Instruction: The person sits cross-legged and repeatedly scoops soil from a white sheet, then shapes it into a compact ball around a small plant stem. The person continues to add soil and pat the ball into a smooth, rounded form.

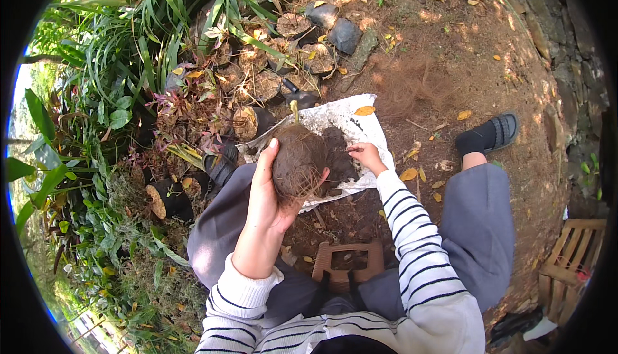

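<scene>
My left hand [269, 190] holds up a round brown ball [299, 159] covered in fibre, its fingers wrapped round the left side and underside. A pale green shoot [295, 111] sticks up from the ball's top. Just right of the ball, my right hand [367, 156] is closed in a pinch over a white sheet [364, 124]; whatever its fingertips hold is too small to make out. Dark soil [336, 151] lies heaped on the sheet between the ball and my right hand. A yellow leaf [364, 111] rests on the sheet's far edge.
Loose brown fibre [415, 83] lies on the ground beyond the sheet. Several filled black plant bags [264, 87] and a small black-handled tool [299, 92] are at far left, beside dense plants [109, 129]. A brown plastic stool [347, 267] is between my legs; a wooden crate [570, 264] stands right.
</scene>
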Motion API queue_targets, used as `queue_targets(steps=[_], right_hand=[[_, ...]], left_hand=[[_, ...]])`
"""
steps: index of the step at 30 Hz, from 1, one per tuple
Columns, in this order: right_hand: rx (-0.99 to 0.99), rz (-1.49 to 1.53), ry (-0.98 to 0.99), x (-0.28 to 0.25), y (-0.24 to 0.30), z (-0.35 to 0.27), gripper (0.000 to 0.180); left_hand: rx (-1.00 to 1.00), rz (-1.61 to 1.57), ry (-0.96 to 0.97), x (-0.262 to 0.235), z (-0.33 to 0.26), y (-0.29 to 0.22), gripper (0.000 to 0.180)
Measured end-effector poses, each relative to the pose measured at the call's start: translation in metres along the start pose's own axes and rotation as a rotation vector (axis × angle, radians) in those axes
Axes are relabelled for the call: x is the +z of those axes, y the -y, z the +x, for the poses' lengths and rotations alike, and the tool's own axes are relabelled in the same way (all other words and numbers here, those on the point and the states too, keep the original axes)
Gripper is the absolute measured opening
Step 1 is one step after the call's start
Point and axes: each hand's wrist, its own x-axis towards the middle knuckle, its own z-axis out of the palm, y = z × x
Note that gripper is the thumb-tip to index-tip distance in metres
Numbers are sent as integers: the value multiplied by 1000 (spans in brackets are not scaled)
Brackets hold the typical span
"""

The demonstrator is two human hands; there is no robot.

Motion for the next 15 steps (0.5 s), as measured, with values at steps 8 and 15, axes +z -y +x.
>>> queue_targets(steps=[8,15], right_hand=[[-2,137,501,-117,211,-44,25],[-293,114,453,-171,364,-172,23]], left_hand=[[14,-184,48,-3,7,6,54],[23,-187,193,-1,9,33,55]])
